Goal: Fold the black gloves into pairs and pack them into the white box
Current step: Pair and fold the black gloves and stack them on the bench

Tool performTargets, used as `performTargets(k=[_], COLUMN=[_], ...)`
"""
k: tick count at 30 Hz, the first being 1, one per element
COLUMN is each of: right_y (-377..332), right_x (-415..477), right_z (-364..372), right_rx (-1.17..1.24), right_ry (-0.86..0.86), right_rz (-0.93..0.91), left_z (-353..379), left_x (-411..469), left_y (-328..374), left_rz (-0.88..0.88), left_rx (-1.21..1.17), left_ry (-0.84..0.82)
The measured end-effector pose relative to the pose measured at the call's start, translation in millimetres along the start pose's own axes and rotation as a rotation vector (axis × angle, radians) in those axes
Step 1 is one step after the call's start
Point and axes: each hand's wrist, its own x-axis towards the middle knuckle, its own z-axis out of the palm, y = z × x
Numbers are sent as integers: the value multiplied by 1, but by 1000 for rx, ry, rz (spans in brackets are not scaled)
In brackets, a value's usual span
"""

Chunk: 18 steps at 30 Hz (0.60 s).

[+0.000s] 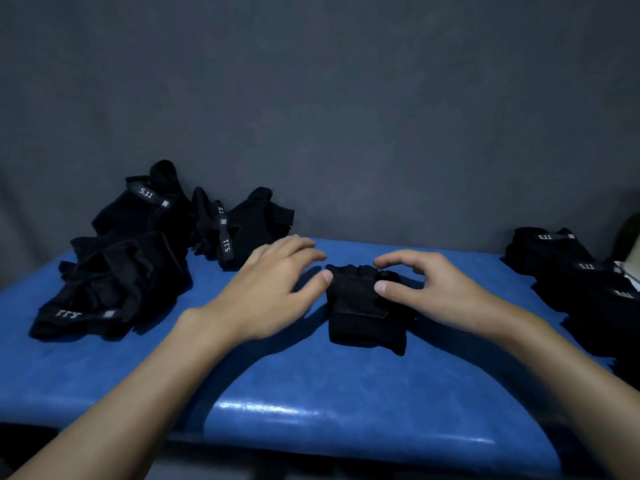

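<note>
1. A folded black glove bundle (pixel 363 313) lies flat near the middle of the blue padded tabletop (pixel 311 393), a little right of centre, with its finger end towards the far edge.
2. The left hand (pixel 273 289) rests just left of the bundle. Its fingers (pixel 294 245) are stretched out and relaxed, pointing towards the far edge and holding nothing. The thumb tip touches the bundle's far left corner.
3. The right hand (pixel 440 285) is at the bundle's right side with its thumb tip laid on the top of the bundle. Its fingers (pixel 398 259) arch loosely over the far right corner, with a gap showing under them, and are not closed on the fabric.
4. A loose heap of black gloves (pixel 114 278) sits at the left edge of the tabletop, one grey wrist strap with white lettering facing the near side.
5. More unfolded gloves (pixel 145 209) are piled at the far left corner against the grey backdrop (pixel 346 116), and another glove (pixel 249 230) lies just beside them, behind the left hand.
6. A stack of folded gloves (pixel 571 271) with lettered straps occupies the right edge.
7. A sliver of something white (pixel 625 273) shows beyond that stack; too little is visible to tell what it is.
</note>
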Motion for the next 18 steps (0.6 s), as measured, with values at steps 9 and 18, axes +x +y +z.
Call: performTargets(k=[9, 18], right_y=[-63, -90], right_x=[75, 150], right_z=[46, 85], right_rx=[54, 104], right_ry=[33, 80], right_rz=[-132, 5], left_z=[-34, -35], left_x=[-6, -10], left_y=[-47, -68], left_rz=[-209, -265], left_rx=[1, -71], left_ry=[202, 215])
